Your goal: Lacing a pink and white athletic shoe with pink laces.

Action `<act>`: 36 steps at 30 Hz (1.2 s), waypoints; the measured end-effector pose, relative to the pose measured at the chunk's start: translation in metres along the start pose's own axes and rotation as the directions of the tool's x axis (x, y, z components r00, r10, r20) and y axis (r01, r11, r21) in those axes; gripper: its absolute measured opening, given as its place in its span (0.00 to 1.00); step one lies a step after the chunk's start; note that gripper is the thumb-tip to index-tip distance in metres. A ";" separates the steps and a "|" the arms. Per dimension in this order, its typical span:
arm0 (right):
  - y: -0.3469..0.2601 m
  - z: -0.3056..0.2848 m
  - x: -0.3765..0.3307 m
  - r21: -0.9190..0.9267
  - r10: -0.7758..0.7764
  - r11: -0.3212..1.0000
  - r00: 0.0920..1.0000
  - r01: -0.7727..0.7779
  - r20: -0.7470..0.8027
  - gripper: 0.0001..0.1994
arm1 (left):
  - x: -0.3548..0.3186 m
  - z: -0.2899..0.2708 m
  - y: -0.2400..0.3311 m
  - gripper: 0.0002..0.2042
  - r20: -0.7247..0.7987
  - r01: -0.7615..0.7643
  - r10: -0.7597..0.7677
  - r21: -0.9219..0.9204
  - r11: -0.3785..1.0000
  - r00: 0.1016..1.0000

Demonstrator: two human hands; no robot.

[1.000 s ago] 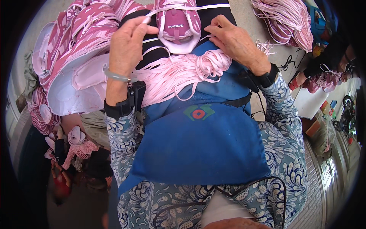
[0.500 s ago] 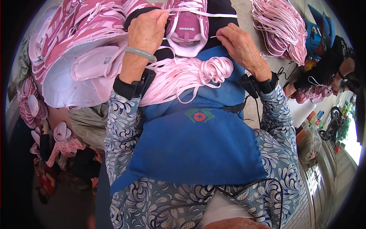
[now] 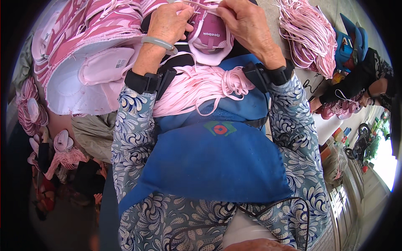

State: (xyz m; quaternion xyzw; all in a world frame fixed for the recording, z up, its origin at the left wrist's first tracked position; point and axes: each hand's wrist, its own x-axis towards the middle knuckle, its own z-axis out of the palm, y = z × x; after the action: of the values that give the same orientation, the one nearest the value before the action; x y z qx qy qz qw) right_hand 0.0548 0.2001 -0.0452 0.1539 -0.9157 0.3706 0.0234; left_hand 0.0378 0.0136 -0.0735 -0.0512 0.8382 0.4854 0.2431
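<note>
A pink and magenta sneaker (image 3: 208, 31) lies at the top middle, its heel toward me, on black cloth over my lap. A pale pink shoelace (image 3: 200, 5) runs across its upper part. My left hand (image 3: 169, 23), with a bangle at the wrist, is closed at the shoe's left side, pinching the lace near its end. From the right, my right hand (image 3: 247, 25) reaches over the shoe, fingers closed on the lace; its fingertips are partly hidden. Just below the shoe, a bundle of pink laces (image 3: 197, 88) rests on my blue apron (image 3: 217, 163).
Stacked pink shoe uppers (image 3: 83, 58) fill the left side, near my left forearm. Another large bundle of laces (image 3: 307, 35) lies at the upper right, beside a blue object (image 3: 345, 46). Other people work at both sides; a co-worker's dark sleeve (image 3: 345, 90) shows at right, near more shoes.
My right hand has moved left and up, from beside the shoe to over it. The lace stretched out to the right has been drawn in. My left hand has shifted slightly right and up.
</note>
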 end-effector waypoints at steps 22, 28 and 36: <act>0.034 -0.011 -0.043 0.243 0.282 0.931 0.960 -0.274 0.002 0.09 | 0.017 -0.002 0.010 0.14 0.088 -0.065 0.054 0.119 0.991 0.995; 0.032 -0.005 -0.044 0.199 0.220 0.960 0.971 -0.197 -0.096 0.07 | 0.003 0.005 0.011 0.13 -0.020 -0.011 0.011 0.004 1.000 1.000; 0.028 0.002 -0.047 0.020 0.029 0.999 0.981 -0.026 -0.192 0.05 | -0.005 0.017 0.008 0.11 -0.139 -0.246 0.293 0.281 0.928 0.946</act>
State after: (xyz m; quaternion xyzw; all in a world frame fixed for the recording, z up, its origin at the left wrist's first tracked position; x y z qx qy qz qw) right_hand 0.0914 0.2298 -0.0725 0.1049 -0.9080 0.3918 0.1054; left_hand 0.0456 0.0316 -0.0722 0.0540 0.9119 0.3937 0.1024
